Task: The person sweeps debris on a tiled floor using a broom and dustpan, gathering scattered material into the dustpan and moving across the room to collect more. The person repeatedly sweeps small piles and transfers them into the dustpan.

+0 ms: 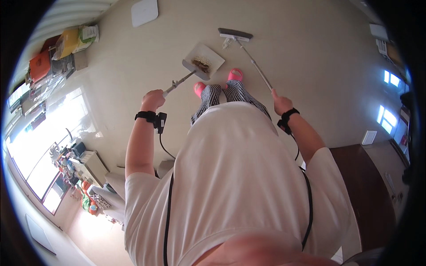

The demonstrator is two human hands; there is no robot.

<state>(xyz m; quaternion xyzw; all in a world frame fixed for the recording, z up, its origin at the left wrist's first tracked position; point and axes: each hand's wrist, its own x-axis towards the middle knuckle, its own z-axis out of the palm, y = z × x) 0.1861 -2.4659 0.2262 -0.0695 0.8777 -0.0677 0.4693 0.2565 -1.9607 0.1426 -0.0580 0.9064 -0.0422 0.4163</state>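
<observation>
My left hand (153, 99) is closed around the handle of a long-handled dustpan (217, 60). The white pan lies on the floor in front of my feet, with brown and whitish debris (201, 64) in it. My right hand (282, 103) grips the pole of a broom (235, 34), its index finger along the pole. The dark bristle head is beyond the pan and to its right, apart from it. A pale clump of fluff (227, 43) is at the broom head's near side.
Pink slippers (235, 74) are on my feet, close to the pan. A white flat panel (144, 12) lies at the upper left. Bags and boxes (40, 66) stand along the left wall. A dark brown surface (364, 196) is at the lower right.
</observation>
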